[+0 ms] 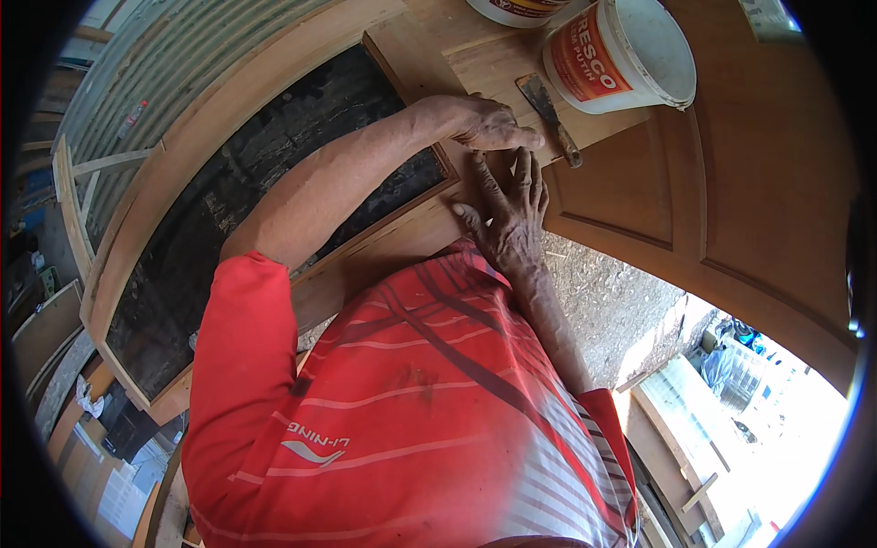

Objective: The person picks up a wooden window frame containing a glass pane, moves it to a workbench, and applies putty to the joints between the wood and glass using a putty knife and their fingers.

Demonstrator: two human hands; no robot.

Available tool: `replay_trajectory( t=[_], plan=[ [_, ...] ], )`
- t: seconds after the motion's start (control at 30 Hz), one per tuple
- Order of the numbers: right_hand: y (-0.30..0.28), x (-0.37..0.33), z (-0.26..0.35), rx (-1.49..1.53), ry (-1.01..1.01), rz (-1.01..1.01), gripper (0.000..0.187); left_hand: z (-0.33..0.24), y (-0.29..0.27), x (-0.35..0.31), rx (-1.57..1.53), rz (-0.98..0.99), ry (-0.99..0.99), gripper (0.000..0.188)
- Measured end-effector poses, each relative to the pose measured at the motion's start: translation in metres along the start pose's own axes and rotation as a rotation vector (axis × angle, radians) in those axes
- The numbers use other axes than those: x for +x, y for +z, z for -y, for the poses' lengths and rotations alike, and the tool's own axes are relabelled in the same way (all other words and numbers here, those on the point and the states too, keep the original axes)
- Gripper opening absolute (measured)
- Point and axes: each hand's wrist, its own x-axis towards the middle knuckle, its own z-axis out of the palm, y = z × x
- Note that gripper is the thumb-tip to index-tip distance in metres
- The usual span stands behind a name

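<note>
My left hand (489,123) reaches over the wooden frame of a door panel. Its fingers are bent and pressed together, and whatever they may hold is hidden. Just below it, my right hand (513,219) lies flat on the wood with its fingers spread, their tips close to the left hand. A scraper (551,117) with a rust-stained blade rests on a plywood piece (493,66) beside the left hand. The wooden frame (388,239) runs around a black, scuffed inset panel (215,205), which my left forearm crosses.
A white plastic bucket (591,59) with an orange-red label stands beyond the scraper; another tub (519,9) is partly cut off at the top. A brown panelled door (776,164) lies to the right. Corrugated metal sheeting (196,82) is at the far left, with gravel ground (594,301) below.
</note>
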Motion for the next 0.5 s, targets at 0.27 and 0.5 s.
replay_trajectory(
  t=[0.27, 0.5],
  plan=[
    [0.011, 0.002, -0.005, 0.107, 0.101, -0.009, 0.088, 0.000, -0.002, 0.003, -0.017, 0.055, -0.008, 0.087],
    [0.011, 0.005, -0.002, 0.108, 0.118, -0.006, 0.084, 0.001, -0.004, 0.004, 0.032, 0.082, -0.025, 0.088]
  ],
)
